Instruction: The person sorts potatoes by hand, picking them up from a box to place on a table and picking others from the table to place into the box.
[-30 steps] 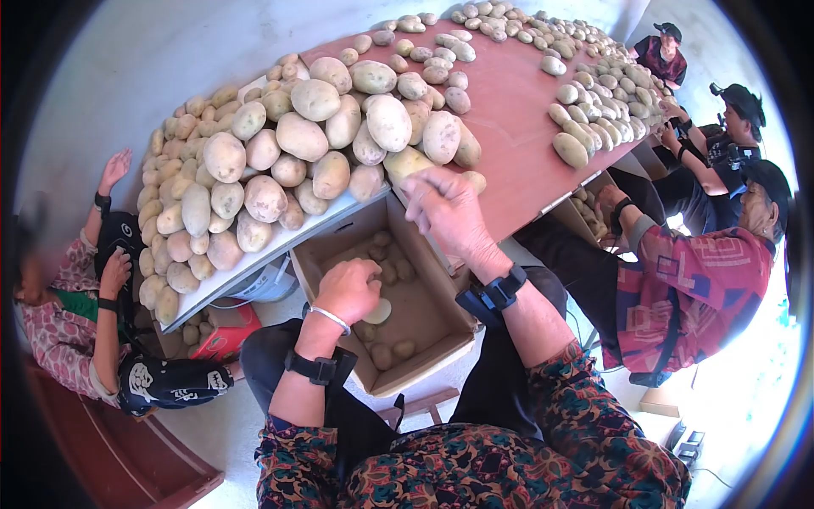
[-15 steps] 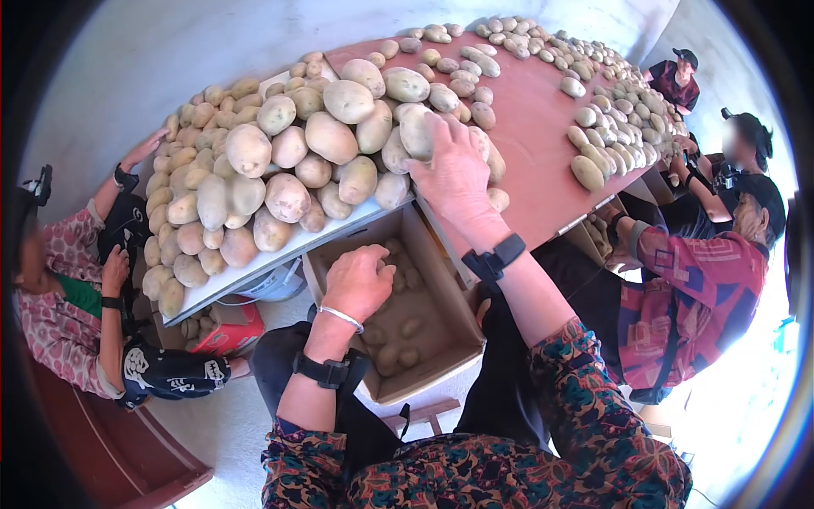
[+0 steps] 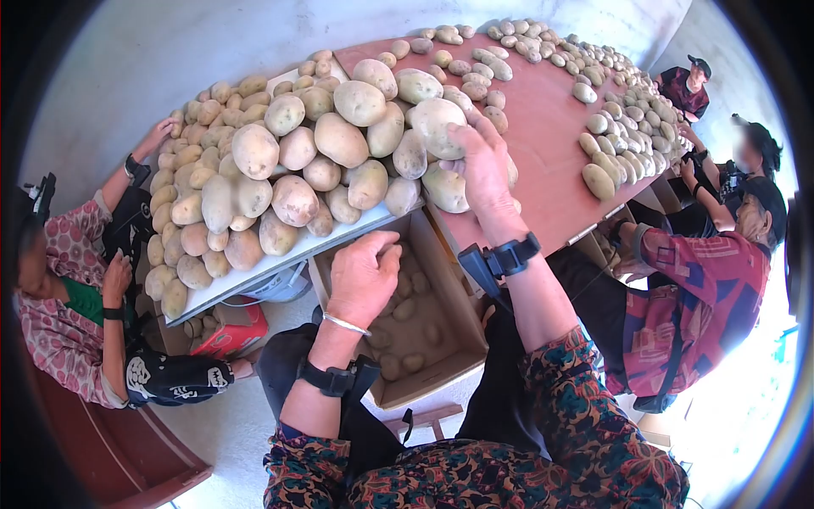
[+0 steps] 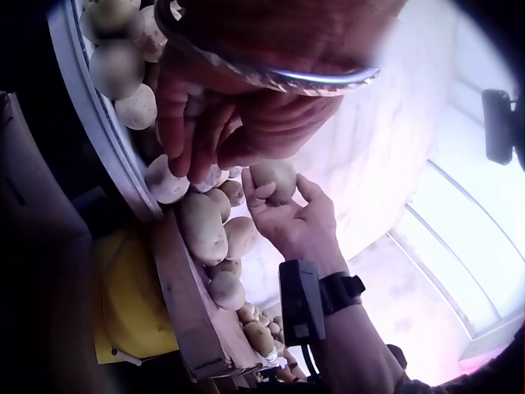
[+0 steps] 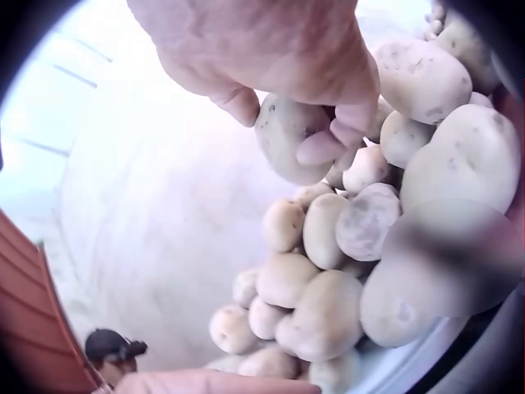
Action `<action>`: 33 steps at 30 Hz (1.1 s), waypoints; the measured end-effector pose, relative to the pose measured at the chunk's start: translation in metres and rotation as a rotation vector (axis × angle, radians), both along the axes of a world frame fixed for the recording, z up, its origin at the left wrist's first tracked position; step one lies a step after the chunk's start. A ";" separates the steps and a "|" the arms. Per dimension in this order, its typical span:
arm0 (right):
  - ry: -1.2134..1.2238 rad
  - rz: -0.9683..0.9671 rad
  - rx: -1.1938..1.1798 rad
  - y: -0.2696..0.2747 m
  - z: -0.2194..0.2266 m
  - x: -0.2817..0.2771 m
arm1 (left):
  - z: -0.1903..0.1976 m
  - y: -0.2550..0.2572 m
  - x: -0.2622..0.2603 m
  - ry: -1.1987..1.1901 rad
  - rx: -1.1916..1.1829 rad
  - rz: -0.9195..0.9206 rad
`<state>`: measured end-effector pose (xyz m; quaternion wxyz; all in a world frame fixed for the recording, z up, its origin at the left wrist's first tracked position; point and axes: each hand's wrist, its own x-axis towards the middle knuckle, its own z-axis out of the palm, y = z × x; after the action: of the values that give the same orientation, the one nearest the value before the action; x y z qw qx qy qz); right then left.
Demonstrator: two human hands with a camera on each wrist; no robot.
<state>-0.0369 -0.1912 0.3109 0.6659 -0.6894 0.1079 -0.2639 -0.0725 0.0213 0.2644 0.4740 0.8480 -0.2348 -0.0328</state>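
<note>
My right hand [image 3: 485, 165] grips a large pale potato [image 3: 439, 127] at the front right of the heap on the table. Seen from the right wrist, thumb and fingers curl round that potato [image 5: 287, 135], and a few dark specks mark its skin. Other potatoes [image 3: 341, 140] lie piled just to its left. My left hand [image 3: 363, 276] hovers over the near left part of a cardboard box [image 3: 462, 327], its fingers loosely bent. In the left wrist view nothing shows between the left fingers [image 4: 176, 123]. Several smaller potatoes [image 3: 413, 288] lie on the box's floor.
The reddish tabletop [image 3: 543, 127] holds a second spread of potatoes [image 3: 632, 144] farther right. A person in a pink patterned top [image 3: 64, 322] sits at the left, and one in a red patterned shirt [image 3: 704, 280] at the right. A red carton [image 3: 233, 327] stands under the table's left side.
My right hand has reached forward to the heap, taken hold of a large potato and lifted it a little. The left hand has risen slightly from the box; the pale potato beneath it is no longer visible.
</note>
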 end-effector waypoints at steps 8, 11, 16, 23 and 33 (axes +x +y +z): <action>0.082 0.557 0.446 0.027 0.009 -0.045 | 0.020 0.003 0.008 0.406 -0.737 -0.036; 0.166 0.554 0.306 0.040 0.014 -0.059 | 0.024 0.008 0.008 0.464 -0.861 -0.096; 0.142 0.556 0.253 0.035 0.008 -0.062 | 0.020 0.011 0.009 0.604 -0.909 -0.128; 0.152 0.609 0.170 0.029 0.012 -0.064 | 0.020 0.013 0.011 0.630 -0.962 -0.185; 0.108 0.631 0.030 0.024 0.018 -0.069 | 0.022 0.013 0.008 0.597 -0.899 -0.211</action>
<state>-0.1057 -0.1668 0.3291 0.7185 -0.6918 -0.0721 -0.0060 -0.0648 0.0339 0.2868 0.8297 0.4878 -0.1646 -0.2157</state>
